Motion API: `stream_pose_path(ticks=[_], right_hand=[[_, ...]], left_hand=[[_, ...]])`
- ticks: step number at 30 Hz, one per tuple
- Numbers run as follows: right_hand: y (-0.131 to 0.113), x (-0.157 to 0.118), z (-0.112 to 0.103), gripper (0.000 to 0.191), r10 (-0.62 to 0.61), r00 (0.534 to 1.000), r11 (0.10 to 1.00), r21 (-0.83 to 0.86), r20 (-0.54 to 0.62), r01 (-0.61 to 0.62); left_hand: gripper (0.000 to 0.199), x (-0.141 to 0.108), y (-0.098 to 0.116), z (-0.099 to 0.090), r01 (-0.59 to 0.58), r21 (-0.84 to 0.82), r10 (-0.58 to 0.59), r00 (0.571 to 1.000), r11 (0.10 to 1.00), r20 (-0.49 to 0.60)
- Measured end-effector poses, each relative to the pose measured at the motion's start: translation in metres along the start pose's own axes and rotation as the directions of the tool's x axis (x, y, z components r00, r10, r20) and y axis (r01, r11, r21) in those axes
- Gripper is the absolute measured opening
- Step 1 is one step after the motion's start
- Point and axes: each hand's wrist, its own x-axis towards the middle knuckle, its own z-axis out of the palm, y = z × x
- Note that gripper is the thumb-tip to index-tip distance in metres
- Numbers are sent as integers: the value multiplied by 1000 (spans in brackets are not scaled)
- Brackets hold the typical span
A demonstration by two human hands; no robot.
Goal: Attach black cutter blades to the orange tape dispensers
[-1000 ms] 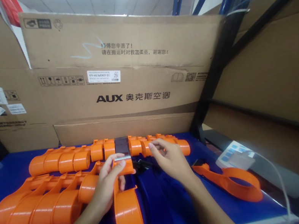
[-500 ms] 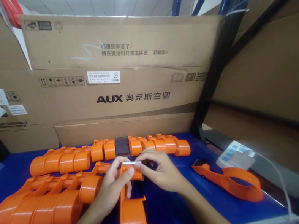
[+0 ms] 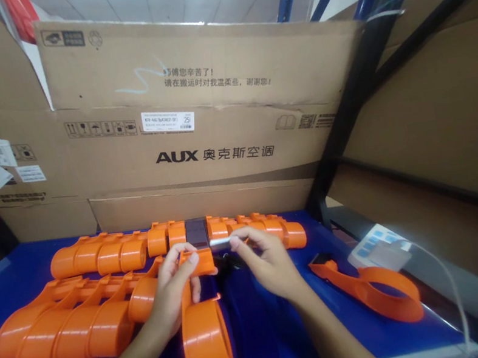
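My left hand [image 3: 173, 289] is closed on the flat head of an orange tape dispenser [image 3: 207, 342], whose round hub hangs toward the front edge of the blue table. Between the fingertips of my right hand [image 3: 265, 261] is a thin metal strip [image 3: 220, 243], held just right of the dispenser head and apart from it. Some small dark items [image 3: 230, 261] lie below the strip, too blurred to make out. Behind both hands stands a dark box-like piece [image 3: 196, 232].
Several orange dispensers [image 3: 70, 335] line the left of the blue table [image 3: 296, 348]; more [image 3: 121, 257] form a back row. Another dispenser [image 3: 388, 291] with a black end lies at the right, near a white-and-blue packet [image 3: 378, 250]. Cardboard [image 3: 128, 180] stands behind.
The metal strip has come away from the dispenser head, moving right with my right hand. My left hand and the dispenser have shifted slightly up and left.
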Motion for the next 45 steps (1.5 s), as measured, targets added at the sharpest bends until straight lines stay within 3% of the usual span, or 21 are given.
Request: stream_pose_path(ticks=[4, 6, 11, 14, 27, 33, 40, 43, 45], right_hand=[[9, 4, -14, 26, 60, 964, 993, -80, -259, -83], [14, 6, -19, 25, 94, 950, 968, -195, -297, -156], [20, 7, -21, 16, 275, 956, 780, -558, -103, -284], [20, 7, -21, 16, 346, 937, 703, -648, -51, -295], [26, -3, -24, 5, 379, 922, 639, -744, 83, -196], [25, -4, -24, 13, 418, 903, 611, -767, 104, -194], [20, -3, -25, 14, 341, 936, 677, -713, 85, -182], [7, 0, -25, 17, 233, 967, 805, -578, 102, -133], [-5, 0, -23, 20, 104, 978, 926, -377, 183, -28]], left_hand=[[32, 2, 2, -5, 20, -55, -22, 999, 998, -41], [32, 3, 1, -7, 48, -70, -50, 998, 996, -25], [36, 4, 0, -7, 114, -74, -113, 993, 991, 17], [37, 3, 1, -6, 121, -76, -120, 993, 990, 12], [38, 7, -1, -7, 126, -67, -127, 992, 990, -14], [35, 3, -1, -3, 112, -61, -113, 994, 992, -12], [35, 3, -2, -3, 106, -66, -108, 994, 992, -26], [36, 3, -3, -1, 61, -79, -70, 990, 995, -121], [36, 3, -3, 2, -3, -114, -21, 977, 993, -214]])
